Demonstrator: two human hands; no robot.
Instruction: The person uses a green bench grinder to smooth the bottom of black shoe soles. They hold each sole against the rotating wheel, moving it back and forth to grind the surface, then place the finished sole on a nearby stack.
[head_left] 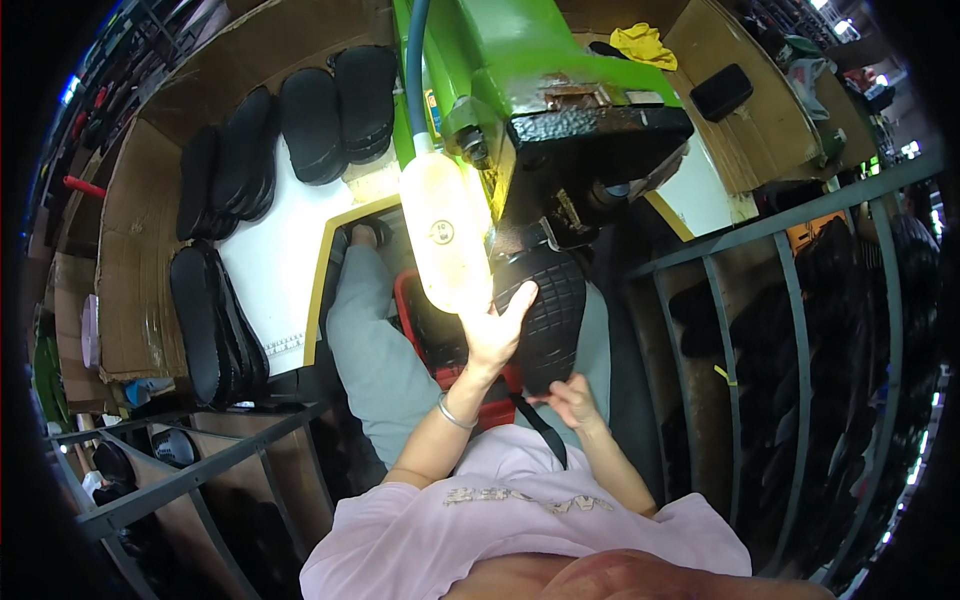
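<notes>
A black, quilted shoe-like piece point(550, 310) hangs under the dark head of a green machine point(530, 50), above my lap. My left hand point(497, 335) is at its left edge, thumb spread upward against it; the fingertips are hidden behind a glowing lamp point(440, 225). My right hand point(570, 402) has its fingers bent in at the lower tip of the piece, thumb and forefinger closed on it. A narrow black strap point(540, 430) runs from there toward my shirt. Where the upper end of the piece meets the machine is in shadow.
Stacks of black soles point(310, 125) stand on the white tabletop point(280, 260) at left, inside cardboard walls point(145, 250). A yellow cloth point(643, 46) and a black case-like object point(721, 92) lie at right. Metal racks point(790, 290) flank me on both sides.
</notes>
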